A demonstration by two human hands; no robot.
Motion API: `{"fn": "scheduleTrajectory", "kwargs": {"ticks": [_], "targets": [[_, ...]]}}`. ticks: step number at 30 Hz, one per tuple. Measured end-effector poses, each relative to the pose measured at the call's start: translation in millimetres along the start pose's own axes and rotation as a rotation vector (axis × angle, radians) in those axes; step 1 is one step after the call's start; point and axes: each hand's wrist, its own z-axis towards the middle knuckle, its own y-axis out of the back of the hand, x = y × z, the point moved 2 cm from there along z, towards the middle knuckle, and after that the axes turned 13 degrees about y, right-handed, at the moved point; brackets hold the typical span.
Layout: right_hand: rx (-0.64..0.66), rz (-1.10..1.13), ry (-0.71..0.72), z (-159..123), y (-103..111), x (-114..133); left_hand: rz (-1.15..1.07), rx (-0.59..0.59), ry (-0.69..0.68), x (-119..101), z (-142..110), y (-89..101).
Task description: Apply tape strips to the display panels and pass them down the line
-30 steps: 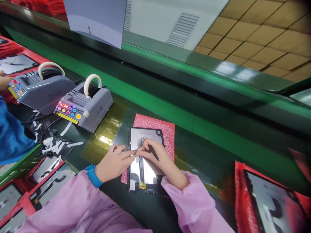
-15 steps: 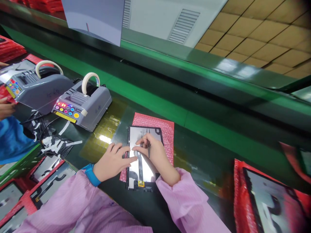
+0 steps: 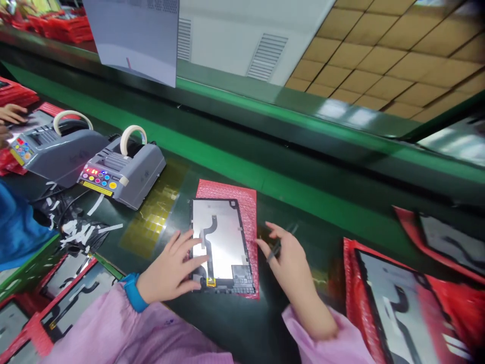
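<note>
A lane of bench [image 3: 322, 227] runs between pink bubble wrap [image 3: 248, 212] and red wrap [image 3: 351, 288], partly blocked by the right hand [image 3: 290, 258]

Shiny metallic panel [image 3: 223, 242] on glossy red bubble wrap [image 3: 249, 212]

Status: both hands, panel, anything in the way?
Left hand over panel, hiding part of its left edge. Right hand beside it, holding slim dark tool. Panel atop red bubble wrap.

Tan cartons [image 3: 379, 55] stacked beyond green bench [image 3: 242, 172]; white vented panel [image 3: 235, 35].
</note>
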Motion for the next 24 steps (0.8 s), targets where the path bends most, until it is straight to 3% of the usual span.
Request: {"fn": "scheduleTrajectory", "kwargs": {"ticks": [5,9,12,16,20,22,24], "targets": [[0.035,-0.239,-0.002,-78.7,8.0,-30.7,0.064,0.140,-0.093,-19.0,19.7,-18.7],[0.050,-0.260,0.017,-100.1,0.1,-34.0,0.098,0.107,-0.012,-21.5,51.1,-32.3],[0.030,-0.271,0.027,-95.5,-5.2,-31.9,0.032,0.012,0.176,-16.4,101.3,-42.1],[0.018,-0.301,0.049,-87.9,-6.6,-26.3,-0.129,-0.152,0.478,-1.4,207.4,-52.3],[0.080,-0.298,0.054,-88.6,30.1,-12.2,-0.267,-0.256,0.514,9.5,311.8,-52.9],[0.105,-0.279,0.055,-85.2,63.8,-8.0,-0.348,-0.309,0.484,13.3,343.4,-53.2],[0.078,-0.316,0.029,-72.4,100.7,-16.9,-0.420,-0.338,0.431,17.8,356.8,-57.2]]}}
